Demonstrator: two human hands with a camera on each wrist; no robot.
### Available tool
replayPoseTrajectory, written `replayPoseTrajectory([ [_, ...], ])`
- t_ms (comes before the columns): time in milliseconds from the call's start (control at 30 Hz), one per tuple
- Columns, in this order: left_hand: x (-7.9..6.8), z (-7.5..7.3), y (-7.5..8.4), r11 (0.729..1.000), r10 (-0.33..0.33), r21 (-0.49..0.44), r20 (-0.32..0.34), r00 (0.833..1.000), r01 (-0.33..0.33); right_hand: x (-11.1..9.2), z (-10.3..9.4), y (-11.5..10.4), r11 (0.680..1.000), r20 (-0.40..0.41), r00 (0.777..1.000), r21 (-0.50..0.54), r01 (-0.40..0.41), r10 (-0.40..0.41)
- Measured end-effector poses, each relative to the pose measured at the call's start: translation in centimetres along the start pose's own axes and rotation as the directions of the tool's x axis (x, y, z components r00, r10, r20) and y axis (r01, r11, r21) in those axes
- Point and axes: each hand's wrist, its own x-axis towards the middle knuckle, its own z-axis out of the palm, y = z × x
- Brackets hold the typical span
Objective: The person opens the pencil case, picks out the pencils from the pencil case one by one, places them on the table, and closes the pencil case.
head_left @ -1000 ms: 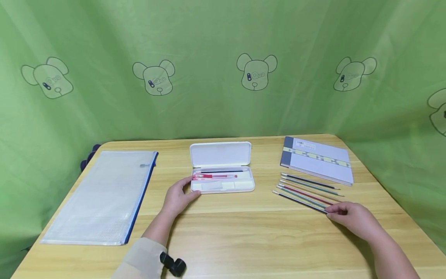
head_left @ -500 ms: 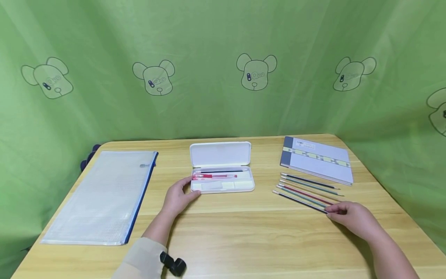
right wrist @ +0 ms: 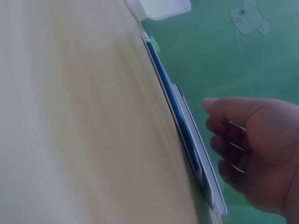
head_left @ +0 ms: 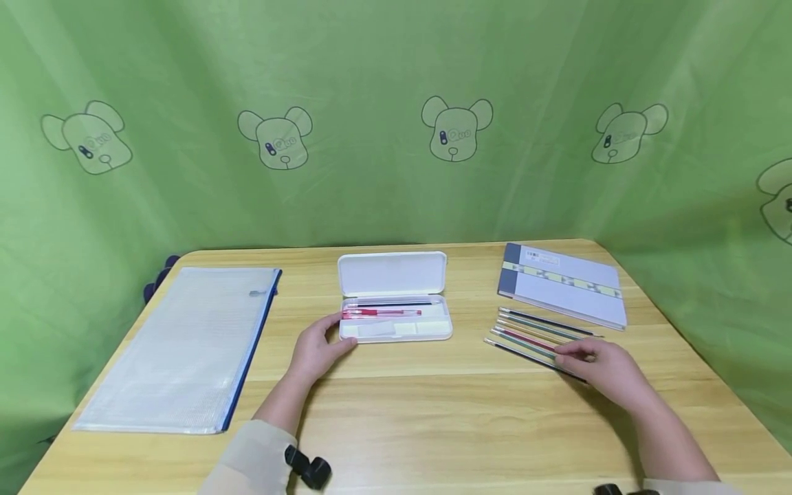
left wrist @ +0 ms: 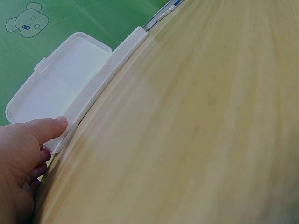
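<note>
My left hand [head_left: 315,350] holds the left end of an open white pencil case [head_left: 392,273], thumb at the front corner, fingers at the side; in the left wrist view the thumb lies on its edge. A red pen [head_left: 383,313], a dark pen or pencil [head_left: 396,304] and small pale pieces lie inside the case. My right hand [head_left: 606,371] is over the right part of a row of several pencils, hiding some of their ends. The nearest black pencil [head_left: 522,353] passes beneath it. In the right wrist view, the fingers [right wrist: 231,147] are loosely curled with nothing visible between them.
A pale notebook [head_left: 566,283] with a patterned band lies behind the pencils. On the left is a translucent zip pouch [head_left: 179,350] with a blue edge. A green curtain [head_left: 371,192] hangs behind the wooden table [head_left: 445,426].
My right hand has moved left and slightly up from the pencils' right ends, exposing the nearest black pencil's end. My left hand and the case have stayed still.
</note>
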Motion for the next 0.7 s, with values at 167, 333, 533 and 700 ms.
replayPoseTrajectory([
  [167, 0.0, -0.1, 0.0, 1.0, 0.0, 0.004, -0.002, 1.0, 0.0, 2.3, 0.9, -2.4, 0.997, -0.004, 0.999, 0.05, 0.052, -0.052],
  [333, 0.1, -0.2, 0.1, 1.0, 0.003, 0.006, -0.004, 1.0, -0.003, 4.8, 2.1, -5.1, 0.991, -0.002, 0.996, 0.099, 0.085, -0.085],
  [533, 0.1, -0.1, 0.0, 1.0, 0.002, 0.004, -0.005, 1.0, -0.002, 7.7, 3.8, -8.2, 0.978, 0.022, 0.992, 0.172, 0.117, -0.122],
  [700, 0.1, 0.0, 0.0, 1.0, -0.009, -0.009, 0.0, 1.0, 0.008, 9.9, 5.5, -10.1, 0.969, 0.053, 0.988, 0.209, 0.128, -0.142],
])
